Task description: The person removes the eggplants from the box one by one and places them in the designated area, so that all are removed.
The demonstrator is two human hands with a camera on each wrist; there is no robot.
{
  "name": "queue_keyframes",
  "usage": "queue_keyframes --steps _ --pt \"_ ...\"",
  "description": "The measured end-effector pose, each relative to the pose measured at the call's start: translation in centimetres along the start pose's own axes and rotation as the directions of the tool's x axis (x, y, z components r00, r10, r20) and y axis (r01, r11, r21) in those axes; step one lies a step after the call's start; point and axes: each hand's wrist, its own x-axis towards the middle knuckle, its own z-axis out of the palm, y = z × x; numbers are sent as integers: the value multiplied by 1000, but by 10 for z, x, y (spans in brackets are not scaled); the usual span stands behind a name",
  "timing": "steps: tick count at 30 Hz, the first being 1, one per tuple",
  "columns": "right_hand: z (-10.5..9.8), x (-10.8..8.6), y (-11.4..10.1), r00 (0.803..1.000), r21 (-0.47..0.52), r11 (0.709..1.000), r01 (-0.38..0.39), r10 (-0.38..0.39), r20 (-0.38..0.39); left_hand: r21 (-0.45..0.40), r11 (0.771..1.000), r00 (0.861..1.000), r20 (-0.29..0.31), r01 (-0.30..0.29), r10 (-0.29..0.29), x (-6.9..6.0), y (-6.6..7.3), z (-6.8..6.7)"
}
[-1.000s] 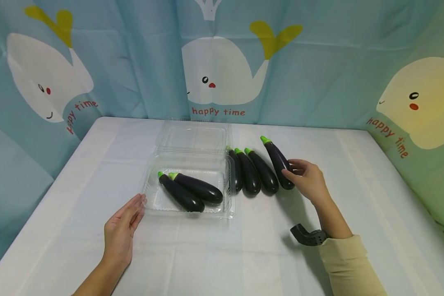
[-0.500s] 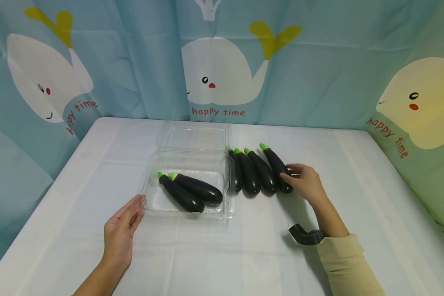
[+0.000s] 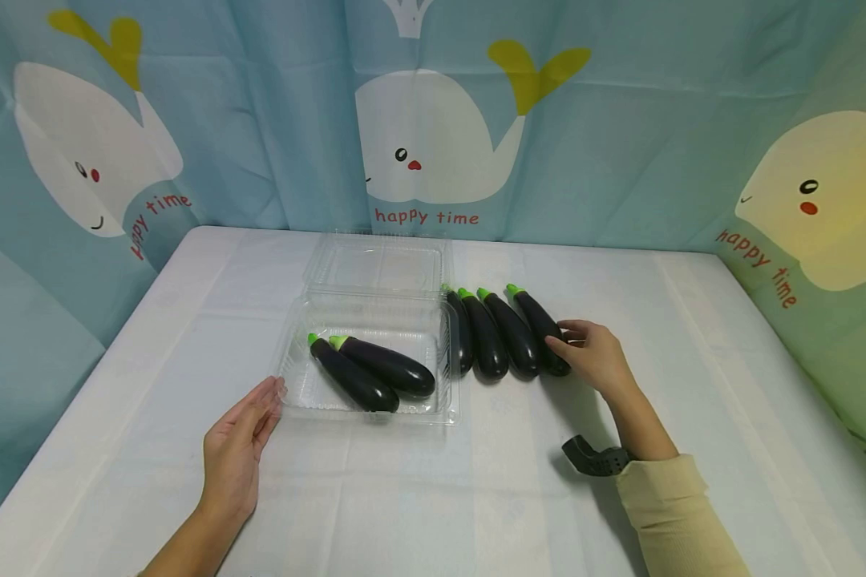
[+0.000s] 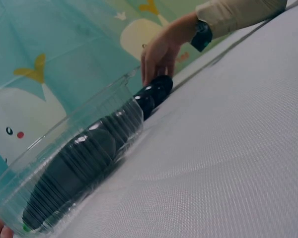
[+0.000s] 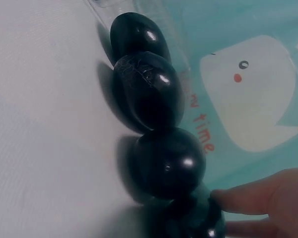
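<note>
A clear plastic clamshell box [image 3: 447,405] lies with its lid folded back, and two dark eggplants [image 3: 393,369] with green stem ends rest inside it. My left hand [image 3: 234,453] touches the box's left side with its fingers held straight. To the right of the box, several more eggplants [image 3: 485,340] lie side by side on the table. My right hand [image 3: 595,353] holds the rightmost eggplant [image 3: 534,316] of that row between thumb and fingers, close to its thick end. In the right wrist view the thumb meets this eggplant [image 5: 191,218], and the fingers are partly hidden.
A white cloth covers the table [image 3: 404,497]. Behind it hangs a blue curtain [image 3: 274,120] printed with whales. The folded-back lid [image 3: 378,264] reaches towards the table's far edge. A black band [image 3: 595,458] sits at my right wrist.
The right hand has lowered the rightmost eggplant and brought it slightly nearer, down beside the row. My left hand, the box and the other eggplants have stayed put.
</note>
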Motion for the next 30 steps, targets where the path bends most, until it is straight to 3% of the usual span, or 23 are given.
queue_keyframes --steps 8,12,19,23,30 --pt "1 1 0 999 -19 999 49 -49 -12 -20 1000 1000 -1 7 -7 1 0 0" --pt "0 -1 -4 996 -26 997 70 -71 -57 -12 1000 1000 2 10 -10 1 0 -1" --pt "2 1 -33 965 7 978 210 -205 -165 -8 1000 1000 -2 11 -11 1 -1 -1" --pt "4 0 -53 960 50 966 254 -245 -139 -2 1000 1000 5 1 -1 1 -1 -1" --pt "16 1 -75 965 153 953 262 -256 -55 -3 1000 1000 14 -14 14 1 -2 -2"
